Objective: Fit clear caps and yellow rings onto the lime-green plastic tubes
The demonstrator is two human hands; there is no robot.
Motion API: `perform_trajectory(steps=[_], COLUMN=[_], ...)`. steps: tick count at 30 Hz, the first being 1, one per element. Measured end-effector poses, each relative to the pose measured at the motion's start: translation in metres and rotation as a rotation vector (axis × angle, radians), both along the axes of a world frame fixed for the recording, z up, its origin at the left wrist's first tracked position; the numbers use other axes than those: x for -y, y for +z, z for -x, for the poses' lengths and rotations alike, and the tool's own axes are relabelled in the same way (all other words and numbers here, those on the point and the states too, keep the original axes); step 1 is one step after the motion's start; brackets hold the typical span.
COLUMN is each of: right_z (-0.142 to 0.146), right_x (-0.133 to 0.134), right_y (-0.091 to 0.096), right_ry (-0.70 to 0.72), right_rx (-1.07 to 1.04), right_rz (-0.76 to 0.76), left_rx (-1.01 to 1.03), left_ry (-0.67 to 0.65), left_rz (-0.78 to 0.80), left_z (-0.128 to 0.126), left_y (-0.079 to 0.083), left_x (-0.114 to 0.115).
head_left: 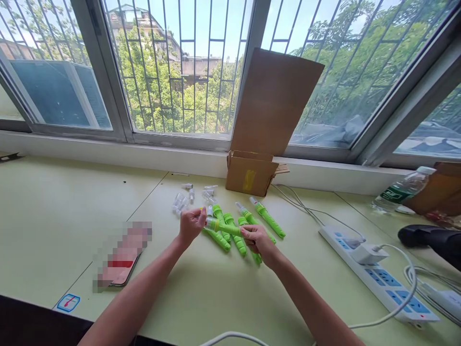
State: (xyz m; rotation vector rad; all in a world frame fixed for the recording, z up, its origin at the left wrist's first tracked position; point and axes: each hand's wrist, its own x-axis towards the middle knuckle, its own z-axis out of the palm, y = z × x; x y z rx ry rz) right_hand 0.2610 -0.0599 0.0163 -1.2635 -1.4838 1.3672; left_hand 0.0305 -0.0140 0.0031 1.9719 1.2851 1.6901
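Observation:
Between my two hands a bright green plastic tube (pixel 228 228) with a clear, ribbed end is held nearly level above the table. My left hand (pixel 191 227) is closed around its clear end. At the other end, the fingers of my right hand (pixel 260 241) pinch the green body. Several similar green tubes lie just beneath and beside my hands, among them an uncapped one (pixel 236 240). One green tube with a clear tip (pixel 268 217) rests to the right, apart from my hands. Loose clear plastic caps (pixel 179 203) lie beyond my left hand.
A cardboard box (pixel 248 174) with a raised flap stands against the window ledge. To the right are a white power strip (pixel 378 276) with plugs and cables, and a water bottle (pixel 403 190). A phone (pixel 126 254), partly pixelated, lies on the left of the table (pixel 201 298).

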Motion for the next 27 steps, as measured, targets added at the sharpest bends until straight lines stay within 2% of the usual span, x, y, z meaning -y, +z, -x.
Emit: perform_trajectory(steps=[1, 3, 6, 8, 11, 14, 16, 19, 27], right_z=[-0.001, -0.002, -0.002, -0.002, -0.005, -0.008, -0.009, -0.007, 0.002], right_x=[-0.001, -0.002, -0.001, 0.001, 0.006, 0.009, 0.01, 0.011, 0.015], right_y=[0.0, -0.002, -0.009, -0.014, -0.02, -0.021, -0.02, -0.018, -0.014], right_ry=[0.014, -0.018, -0.159, -0.202, -0.186, -0.195, -0.201, -0.173, -0.133], right_rx=[-0.008, 0.043, 0.232, 0.388, 0.617, 0.777, 0.84, 0.862, 0.662], right_rz=[0.019, -0.072, -0.44, -0.708, -1.064, -1.294, -1.353, -1.343, -1.074], left_rx=[-0.023, -0.048, -0.015, 0.053, 0.213, 0.309, 0.293, 0.237, 0.186], left_ry=[0.003, 0.001, -0.028, -0.081, -0.199, -0.232, -0.2, -0.152, -0.057], left_rz=[-0.042, -0.08, -0.014, 0.101, 0.353, 0.503, 0.487, 0.417, 0.296], left_z=[0.0, 0.0, 0.0, -0.001, -0.004, -0.006, -0.007, -0.006, -0.003], left_y=[0.0, 0.0, 0.0, 0.0, -0.001, -0.002, -0.004, -0.005, 0.0], left_x=[0.001, 0.002, 0.001, -0.001, -0.005, -0.008, -0.009, -0.01, -0.004])
